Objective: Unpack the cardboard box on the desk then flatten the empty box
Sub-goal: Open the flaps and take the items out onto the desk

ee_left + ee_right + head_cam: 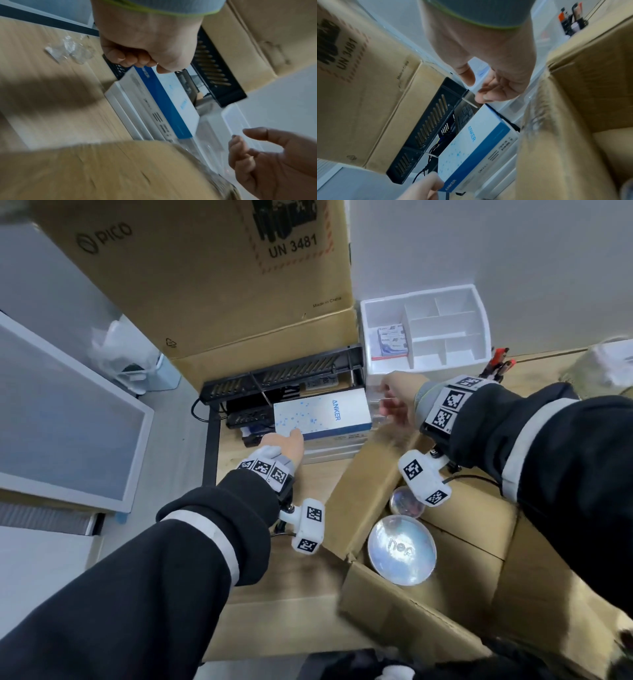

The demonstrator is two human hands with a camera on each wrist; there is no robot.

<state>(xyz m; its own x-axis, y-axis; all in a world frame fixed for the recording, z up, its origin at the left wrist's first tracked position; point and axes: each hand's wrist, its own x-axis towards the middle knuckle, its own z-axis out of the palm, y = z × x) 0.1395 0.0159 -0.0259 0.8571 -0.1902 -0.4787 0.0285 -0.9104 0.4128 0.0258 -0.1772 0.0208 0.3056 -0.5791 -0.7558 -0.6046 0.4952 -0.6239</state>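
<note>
Your left hand (291,448) grips the Anker box (322,417) at the desk's (274,590) far edge, your right hand (399,402) hangs loose and empty, while the open cardboard box (445,559) still holds two shiny domes (401,549), unflattened.

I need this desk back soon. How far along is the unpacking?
Partly done. The Anker box is already out, resting on flat white boxes beside the open cardboard box. The left hand grips its corner; the right hand hovers open near its other end. Two shiny domed items remain inside, so emptying and flattening are left.
</note>
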